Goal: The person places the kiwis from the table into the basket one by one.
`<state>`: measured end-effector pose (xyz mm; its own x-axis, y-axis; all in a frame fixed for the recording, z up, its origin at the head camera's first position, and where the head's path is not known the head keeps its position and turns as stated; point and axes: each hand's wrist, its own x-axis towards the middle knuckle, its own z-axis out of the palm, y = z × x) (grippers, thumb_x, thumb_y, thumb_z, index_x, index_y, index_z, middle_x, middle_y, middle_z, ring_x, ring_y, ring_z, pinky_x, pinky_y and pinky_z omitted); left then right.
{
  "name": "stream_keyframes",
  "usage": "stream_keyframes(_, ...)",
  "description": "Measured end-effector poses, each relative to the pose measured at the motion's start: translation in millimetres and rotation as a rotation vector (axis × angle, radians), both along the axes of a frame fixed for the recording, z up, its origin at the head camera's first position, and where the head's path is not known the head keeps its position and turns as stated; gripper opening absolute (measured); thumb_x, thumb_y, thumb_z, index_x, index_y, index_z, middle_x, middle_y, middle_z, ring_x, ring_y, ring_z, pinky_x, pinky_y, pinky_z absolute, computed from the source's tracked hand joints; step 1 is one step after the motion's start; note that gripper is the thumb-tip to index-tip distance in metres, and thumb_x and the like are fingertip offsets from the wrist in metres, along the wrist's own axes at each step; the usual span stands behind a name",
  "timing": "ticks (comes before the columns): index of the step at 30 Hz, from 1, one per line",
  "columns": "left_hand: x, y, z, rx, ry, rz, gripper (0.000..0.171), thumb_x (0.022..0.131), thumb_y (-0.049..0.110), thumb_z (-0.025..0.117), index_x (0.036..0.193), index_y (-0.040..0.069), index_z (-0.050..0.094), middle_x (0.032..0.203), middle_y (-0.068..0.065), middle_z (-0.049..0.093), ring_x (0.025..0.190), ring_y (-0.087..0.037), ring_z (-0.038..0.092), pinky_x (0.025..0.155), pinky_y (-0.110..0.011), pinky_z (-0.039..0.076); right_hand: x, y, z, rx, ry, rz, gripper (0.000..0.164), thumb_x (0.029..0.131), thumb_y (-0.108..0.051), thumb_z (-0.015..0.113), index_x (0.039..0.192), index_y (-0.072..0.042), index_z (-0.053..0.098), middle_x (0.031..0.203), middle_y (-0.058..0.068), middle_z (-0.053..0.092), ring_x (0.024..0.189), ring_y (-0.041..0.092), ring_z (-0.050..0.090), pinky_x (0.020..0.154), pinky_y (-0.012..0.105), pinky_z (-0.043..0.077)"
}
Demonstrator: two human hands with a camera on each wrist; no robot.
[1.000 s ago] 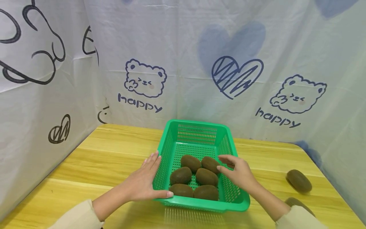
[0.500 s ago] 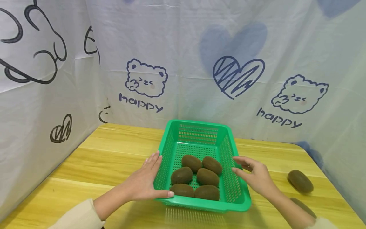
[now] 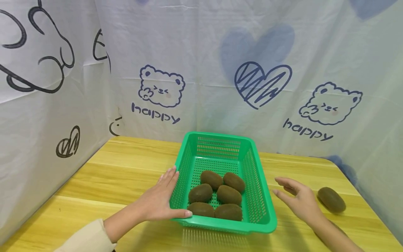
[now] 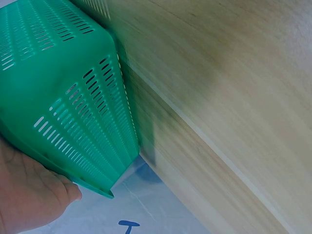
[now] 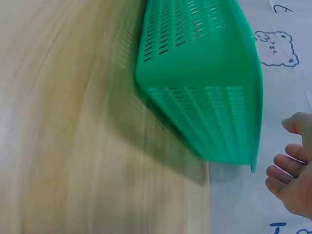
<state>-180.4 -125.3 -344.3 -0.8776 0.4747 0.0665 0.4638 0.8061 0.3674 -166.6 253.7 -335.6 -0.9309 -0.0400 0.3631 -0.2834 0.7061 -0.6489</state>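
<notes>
A green plastic basket (image 3: 220, 224) with slotted walls stands on the table, with several brown kiwis (image 3: 228, 195) in its near half. My left hand (image 3: 157, 201) rests on the basket's left rim with its fingers extended, and the thumb lies over the near rim. In the left wrist view, that hand (image 4: 34, 195) touches the rim from outside. Off the basket's right side, my right hand (image 3: 300, 201) hovers with nothing in it, its fingers loosely bent. The right wrist view shows this hand (image 5: 295, 170) apart from the basket.
One loose kiwi (image 3: 331, 200) lies on the table just right of my right hand. Another is mostly hidden under the right forearm. A white printed cloth (image 3: 214, 105) hangs behind and beside the wooden table (image 3: 126, 164).
My right hand has moved right, from over the kiwis inside the basket, across its right rim, toward the loose kiwis. The left hand and the basket stay in place.
</notes>
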Motion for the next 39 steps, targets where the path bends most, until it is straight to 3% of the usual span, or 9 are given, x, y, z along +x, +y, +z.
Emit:
stream_keyframes(3, -0.2, 0, 0.0, -0.001, -0.004, -0.003, 0.115, 0.072, 0.073, 0.056, 0.147, -0.003, 0.013, 0.156, -0.019, 0.003, 0.144, -0.033, 0.007, 0.115, -0.049, 0.018, 2.4, 6, -6.0, 0.005, 0.037, -0.018, 0.034, 0.082, -0.01, 0.069, 0.113, 0.004, 0.063, 0.113, 0.023, 0.064, 0.093, -0.024, 0.043, 0.078, -0.002, 0.041)
stream_keyframes(7, -0.5, 1, -0.3, -0.005, -0.007, -0.005, 0.115, 0.072, 0.073, 0.055, 0.147, -0.002, 0.013, 0.156, -0.019, 0.003, 0.144, -0.033, 0.006, 0.115, -0.05, 0.018, 5.6, 14, -11.3, 0.069, 0.029, -0.072, 0.037, 0.081, -0.014, 0.071, 0.114, 0.001, 0.064, 0.112, 0.021, 0.066, 0.095, 0.003, 0.064, 0.077, 0.008, 0.05)
stream_keyframes(10, -0.5, 0, -0.4, -0.003, -0.009, -0.001, 0.115, 0.072, 0.073, 0.056, 0.147, -0.002, 0.013, 0.156, -0.019, 0.003, 0.144, -0.034, 0.006, 0.115, -0.05, 0.018, 7.0, 18, -14.9, 0.126, 0.036, -0.098, 0.039, 0.08, -0.016, 0.073, 0.114, 0.0, 0.064, 0.11, 0.02, 0.067, 0.096, 0.033, 0.064, 0.078, 0.027, 0.056)
stream_keyframes(12, -0.5, 0, -0.3, -0.001, -0.009, 0.001, 0.115, 0.072, 0.073, 0.056, 0.147, -0.002, 0.013, 0.156, -0.019, 0.003, 0.144, -0.034, 0.007, 0.115, -0.051, 0.019, 8.3, 21, -17.9, 0.149, 0.051, -0.102, 0.04, 0.079, -0.015, 0.074, 0.114, 0.001, 0.064, 0.109, 0.02, 0.067, 0.097, 0.038, 0.062, 0.078, 0.037, 0.055)
stream_keyframes(25, -0.1, 0, -0.5, 0.003, -0.014, 0.004, 0.114, 0.072, 0.072, 0.056, 0.147, -0.002, 0.013, 0.156, -0.019, 0.004, 0.144, -0.035, 0.007, 0.115, -0.051, 0.019, 24.9, 49, -40.2, 0.237, 0.084, -0.134, 0.046, 0.073, -0.011, 0.077, 0.114, 0.004, 0.063, 0.107, 0.025, 0.065, 0.09, 0.044, 0.061, 0.06, 0.042, 0.054)
stream_keyframes(30, -0.3, 0, -0.6, 0.005, -0.007, 0.003, 0.114, 0.072, 0.072, 0.056, 0.147, -0.003, 0.013, 0.156, -0.019, 0.004, 0.144, -0.035, 0.007, 0.115, -0.05, 0.018, 30.5, 62, -42.2, 0.248, -0.069, -0.157, 0.05, 0.081, -0.019, 0.072, 0.122, 0.004, 0.056, 0.115, 0.031, 0.059, 0.055, 0.017, 0.06, 0.047, 0.024, 0.045)
stream_keyframes(32, -0.4, 0, -0.6, 0.005, -0.003, -0.001, 0.114, 0.073, 0.072, 0.057, 0.147, -0.003, 0.013, 0.156, -0.019, 0.004, 0.144, -0.034, 0.007, 0.115, -0.049, 0.018, 31.6, 69, -43.0, 0.266, -0.131, -0.162, 0.053, 0.083, -0.023, 0.069, 0.125, 0.005, 0.054, 0.119, 0.032, 0.056, 0.058, 0.017, 0.06, 0.057, 0.029, 0.051)
stream_keyframes(35, -0.7, 0, -0.6, 0.005, 0.0, -0.006, 0.114, 0.073, 0.072, 0.057, 0.147, -0.003, 0.013, 0.156, -0.019, 0.003, 0.144, -0.034, 0.007, 0.116, -0.049, 0.017, 31.7, 79, -45.4, 0.298, -0.178, -0.169, 0.057, 0.084, -0.028, 0.068, 0.126, 0.007, 0.052, 0.123, 0.034, 0.053, 0.09, 0.04, 0.062, 0.074, 0.047, 0.052)
stream_keyframes(39, -1.3, 0, -0.9, 0.004, 0.004, -0.01, 0.114, 0.073, 0.071, 0.056, 0.147, -0.003, 0.013, 0.156, -0.019, 0.002, 0.144, -0.033, 0.005, 0.116, -0.048, 0.016, 31.8, 90, -49.8, 0.327, -0.212, -0.176, 0.06, 0.084, -0.031, 0.068, 0.126, 0.009, 0.051, 0.124, 0.036, 0.05, 0.106, 0.056, 0.048, 0.078, 0.059, 0.047)
